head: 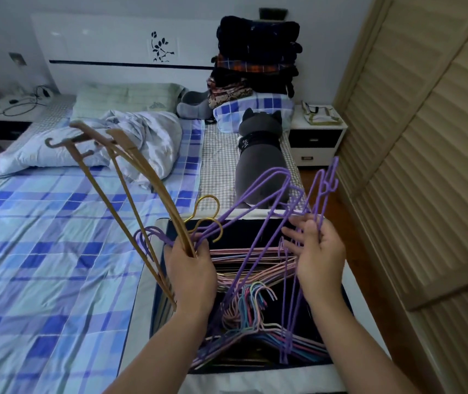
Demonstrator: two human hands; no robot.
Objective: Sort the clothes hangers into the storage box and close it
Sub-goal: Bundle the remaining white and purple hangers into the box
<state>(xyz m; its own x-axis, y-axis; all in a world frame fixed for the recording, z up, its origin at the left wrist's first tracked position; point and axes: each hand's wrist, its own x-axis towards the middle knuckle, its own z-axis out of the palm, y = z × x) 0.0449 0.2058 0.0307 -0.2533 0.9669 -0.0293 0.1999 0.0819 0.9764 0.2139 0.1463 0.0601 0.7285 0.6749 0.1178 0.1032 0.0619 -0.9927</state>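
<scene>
Over the open storage box on the bed: sorting is running part-done, closing not begun.
Pastel wire hangers are lying inside; left hand is gripping tan plastic hangers, right hand pinching purple wire hangers; wardrobe doors are crowding the right, bedspread offering room left.

The purple hangers look like thin wire with a smooth matt coat. The tan hangers look like hard plastic. The storage box looks like dark soft cloth. The bed has a checked cloth sheet, a bit wrinkled. The headboard is white and shiny. The closet doors look like pale wood with ridges.
</scene>
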